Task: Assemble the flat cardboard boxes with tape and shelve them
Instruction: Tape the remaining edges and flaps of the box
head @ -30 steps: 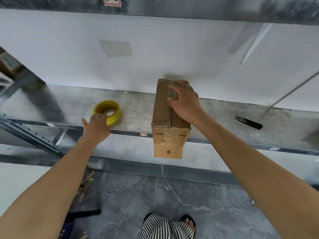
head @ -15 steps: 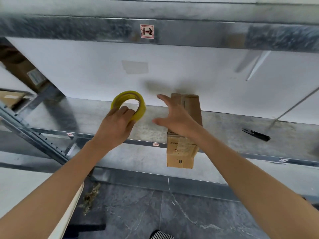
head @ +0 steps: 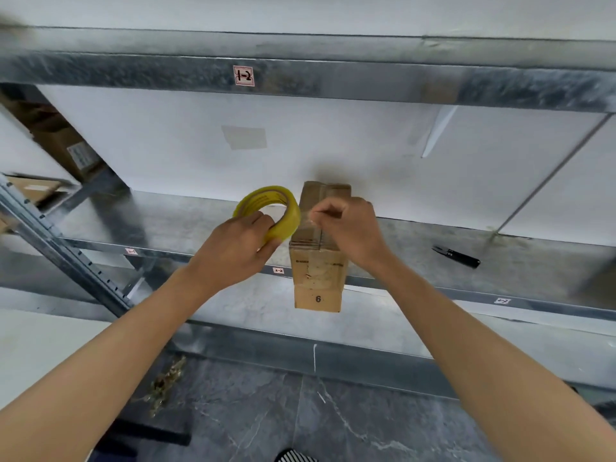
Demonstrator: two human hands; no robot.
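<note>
Left hand point(head: 240, 241) curled round the yellow tape roll point(head: 289, 216), picked up off the shelf point(head: 416, 248) a second ago and now up in the air just beside the box point(head: 318, 271). Right hand point(head: 346, 225) no longer flat on the box top: fingers bent, pinching what looks like the tape end point(head: 310, 221). Likely means taping can start. Box right under that hand, sticking out over the shelf edge.
</note>
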